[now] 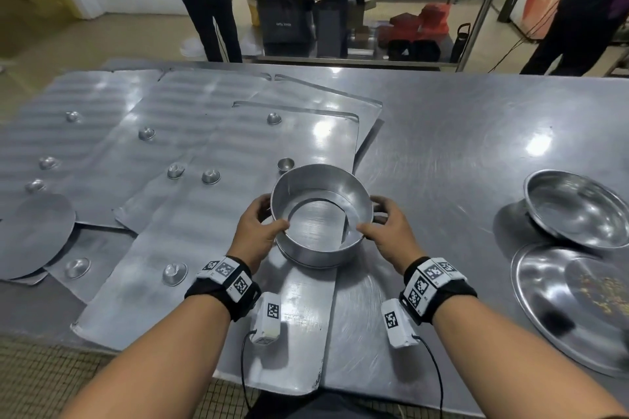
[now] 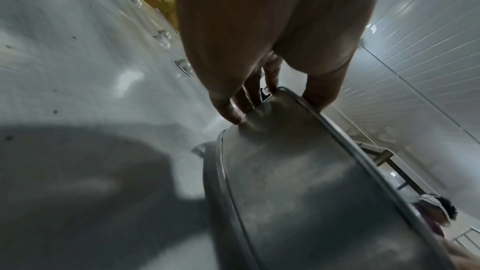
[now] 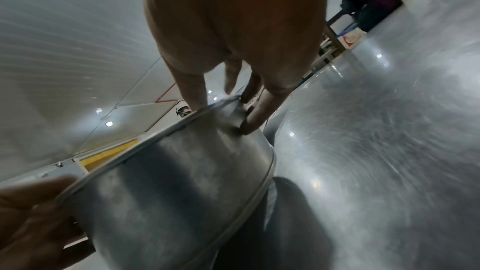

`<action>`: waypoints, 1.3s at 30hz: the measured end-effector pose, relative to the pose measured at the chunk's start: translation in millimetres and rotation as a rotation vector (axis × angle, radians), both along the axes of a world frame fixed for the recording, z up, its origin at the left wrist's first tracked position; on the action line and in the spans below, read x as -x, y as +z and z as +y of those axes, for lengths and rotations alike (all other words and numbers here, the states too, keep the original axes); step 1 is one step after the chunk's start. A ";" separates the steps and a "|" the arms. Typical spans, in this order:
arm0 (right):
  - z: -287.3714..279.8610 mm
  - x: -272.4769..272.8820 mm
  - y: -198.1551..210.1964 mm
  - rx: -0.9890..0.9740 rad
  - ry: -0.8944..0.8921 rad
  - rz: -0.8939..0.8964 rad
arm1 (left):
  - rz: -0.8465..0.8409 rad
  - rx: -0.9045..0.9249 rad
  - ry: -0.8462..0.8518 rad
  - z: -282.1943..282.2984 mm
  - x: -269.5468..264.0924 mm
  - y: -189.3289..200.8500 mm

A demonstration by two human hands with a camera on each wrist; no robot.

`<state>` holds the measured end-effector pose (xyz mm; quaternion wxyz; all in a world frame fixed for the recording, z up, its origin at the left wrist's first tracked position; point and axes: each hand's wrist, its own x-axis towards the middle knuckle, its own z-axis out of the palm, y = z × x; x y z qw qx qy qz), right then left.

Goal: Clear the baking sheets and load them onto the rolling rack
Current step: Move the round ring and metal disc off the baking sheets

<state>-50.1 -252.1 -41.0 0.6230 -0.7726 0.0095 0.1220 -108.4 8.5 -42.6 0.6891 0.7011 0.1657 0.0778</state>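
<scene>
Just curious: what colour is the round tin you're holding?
Plain dull silver-grey metal, no pattern. The tin shows best in the head view.

I see a round metal pan (image 1: 320,211) with a dull grey side and fine brushed lines on its bottom. The table (image 1: 459,133) is shiny steel with lots of small swirly scratches. The baking sheets (image 1: 211,201) are metal too, more matt, with wavy ripples in the shine. The little metal cups (image 1: 210,176) on them are glossy. The bowl (image 1: 578,211) on my right is smooth and mirror-bright. The tray (image 1: 541,286) near it is shiny, with what may be yellow crumbs; that part is blurry. The wrist bands (image 1: 224,282) look like black cloth.
</scene>
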 end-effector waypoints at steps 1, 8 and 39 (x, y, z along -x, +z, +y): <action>-0.2 2.9 -1.3 -0.012 0.010 0.025 | 0.010 -0.008 -0.011 -1.1 1.9 -0.7; -6.4 16.2 -7.6 0.019 0.092 0.038 | 0.120 -0.042 -0.104 -2.5 17.7 -6.7; 330.4 37.3 82.5 0.427 0.658 -0.383 | 0.181 -0.556 0.185 271.7 100.1 24.9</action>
